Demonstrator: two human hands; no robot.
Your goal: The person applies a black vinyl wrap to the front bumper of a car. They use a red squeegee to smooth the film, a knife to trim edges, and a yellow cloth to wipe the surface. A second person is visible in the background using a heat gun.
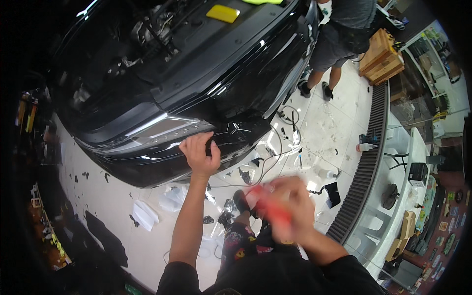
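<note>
A glossy black car front point(231, 98) with its hood raised fills the upper left of the head view. My left hand point(200, 153) rests against the bumper just below the headlight point(167, 127), its fingers bent and pressed to the surface, its thumb apart. Lower right, clear of the car, my right hand point(297, 199) is closed around a red handheld object point(269, 200). Motion smears that hand and the object, so its exact kind does not show. A yellow flat card point(222, 14) lies on the black panel at the top of the engine bay.
Black scraps and clear film pieces point(172, 197) litter the white tiled floor, crossed by a cable point(272, 155). A white bottle point(326, 173) lies there. Another person point(339, 49) stands beside the car. A dark floor grate point(366, 172), white table point(413, 162) and wooden crate point(381, 56) are at right.
</note>
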